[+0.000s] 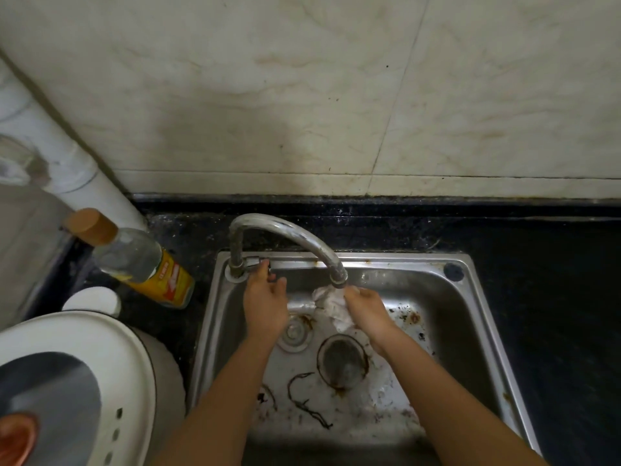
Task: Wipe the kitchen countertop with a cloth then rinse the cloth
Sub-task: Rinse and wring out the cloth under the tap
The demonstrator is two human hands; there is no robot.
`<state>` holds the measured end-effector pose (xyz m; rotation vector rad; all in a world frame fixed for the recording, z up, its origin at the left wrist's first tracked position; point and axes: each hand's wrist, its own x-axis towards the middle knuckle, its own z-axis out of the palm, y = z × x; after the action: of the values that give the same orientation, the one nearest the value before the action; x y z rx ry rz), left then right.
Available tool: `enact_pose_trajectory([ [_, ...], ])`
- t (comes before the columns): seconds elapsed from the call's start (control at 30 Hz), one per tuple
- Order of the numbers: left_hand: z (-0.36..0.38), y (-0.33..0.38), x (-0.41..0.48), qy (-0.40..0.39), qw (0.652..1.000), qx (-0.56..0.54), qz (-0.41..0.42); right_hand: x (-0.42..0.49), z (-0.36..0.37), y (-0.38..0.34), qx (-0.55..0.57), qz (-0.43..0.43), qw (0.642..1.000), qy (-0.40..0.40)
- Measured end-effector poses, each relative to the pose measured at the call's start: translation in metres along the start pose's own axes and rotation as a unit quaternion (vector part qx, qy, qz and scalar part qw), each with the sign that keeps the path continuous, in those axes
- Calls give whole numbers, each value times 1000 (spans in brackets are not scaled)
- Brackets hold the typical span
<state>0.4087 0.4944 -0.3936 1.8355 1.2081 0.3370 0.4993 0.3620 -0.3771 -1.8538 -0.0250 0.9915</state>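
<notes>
The cloth (331, 306) is held bunched in the right hand (368, 312), directly under the faucet (295, 235) spout, above the sink (447, 307). The tap lever (257, 262) is pinched by the left hand (265, 307). Tabletop (554, 280) wiping is judged complete; rinsing is judged barely begun.

The bottle (141, 260) stands left of the sink (403, 261); cloth (331, 306) under faucet (292, 230).

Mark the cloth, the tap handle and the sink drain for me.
cloth (331, 304), head view, on its bunched white middle.
tap handle (252, 261), head view, on the bare metal lever just clear of the fingers.
sink drain (342, 359), head view, on the dark centre of the strainer.
</notes>
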Motion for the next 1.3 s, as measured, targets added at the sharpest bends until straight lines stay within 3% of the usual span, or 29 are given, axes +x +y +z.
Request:
enact_pose_trajectory([
  [0.33, -17, -20, 28, -68, 971, 189, 127, 1, -4, 1, -17, 4, 999, -47],
  [0.5, -22, -7, 41, -89, 947, 277, 137, 1, -4, 2, -38, -18, 998, -49],
  [0.63, -20, 3, 58, -83, 956, 260, 106, -1, -8, -1, -39, -47, 997, -42],
  [0.77, -14, 7, 61, -100, 987, 123, -4, -10, -16, -6, -36, -89, 995, -40],
  [0.9, -6, 4, 13, -24, 999, 42, 3, -23, -28, -8, -50, -120, 990, -50],
  [0.97, 1, 4, -23, -82, 995, -35, -50, -31, -34, -7, -84, -140, 984, -68],
  [1.0, 3, 10, -40, -143, 978, -97, -121, -35, -36, -7, -96, -151, 981, -79],
  [1.1, 4, 19, -70, -294, 868, -270, -296, -51, -43, -6, -122, -180, 969, -120],
  [1.17, 0, 21, -76, -313, 844, -321, -295, -61, -51, -4, -150, -199, 956, -153],
  [1.3, -13, 30, -85, -277, 894, -294, -193, -74, -69, 8, -208, -209, 947, -130],
])
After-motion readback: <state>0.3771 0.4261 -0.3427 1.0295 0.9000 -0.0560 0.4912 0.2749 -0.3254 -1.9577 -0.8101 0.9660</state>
